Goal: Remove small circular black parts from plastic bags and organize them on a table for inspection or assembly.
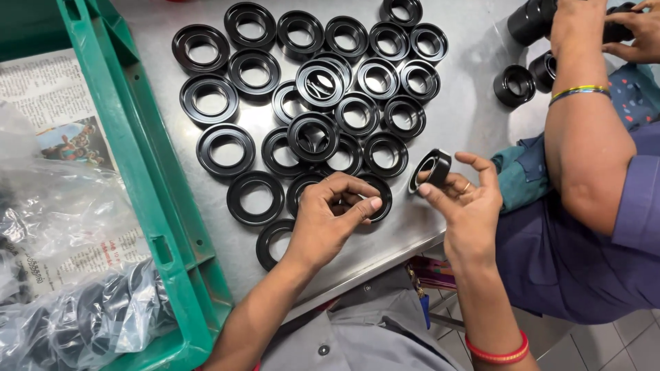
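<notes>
**Black rings, sorting at the tabletop**

Right hand holds one black ring on edge, pinched between thumb and fingertips, lifted just off the tabletop near its front edge. Left hand rests curled over a flat ring at the near end of the ring spread; fingers bent in, grip unclear — touching, maybe picking.

Green crate to the left, with bagged rings inside. Co-worker's arm on the right, handling stacked rings.

Step, by my reading: one ring up for checking or pairing. Next move likely needs a firm pinch on the flat ring, without nudging overlapped neighbours.
</notes>
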